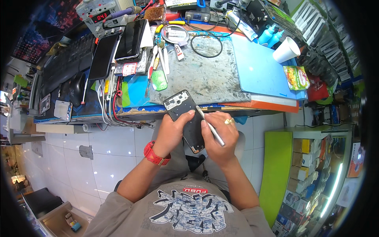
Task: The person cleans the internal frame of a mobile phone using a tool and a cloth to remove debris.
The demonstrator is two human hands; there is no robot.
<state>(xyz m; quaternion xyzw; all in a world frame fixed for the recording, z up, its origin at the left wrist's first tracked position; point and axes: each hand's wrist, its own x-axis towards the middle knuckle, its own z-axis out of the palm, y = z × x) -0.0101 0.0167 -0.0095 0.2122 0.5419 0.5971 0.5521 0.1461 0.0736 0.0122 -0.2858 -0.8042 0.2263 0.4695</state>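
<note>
A black phone frame (192, 130), its inner side up with a pale section at the far end, is held tilted just off the front edge of the workbench. My left hand (169, 132) grips its left side, the thumb lying across the inner face. In my right hand (221, 136) is a slim silver pen-shaped tool (217, 136), pinched between thumb and fingers. The tool's far end meets the right edge of the frame near its upper part; whether it is a blade or a flat pry tip is too small to tell.
Beyond my hands lies a stained grey work mat (209, 75). Two dark phones (103, 57), hand tools and cables crowd its left. On the right are a blue mat (256, 67), a white paper cup (286, 50) and a snack packet (296, 77). A glass display case (312, 173) stands lower right.
</note>
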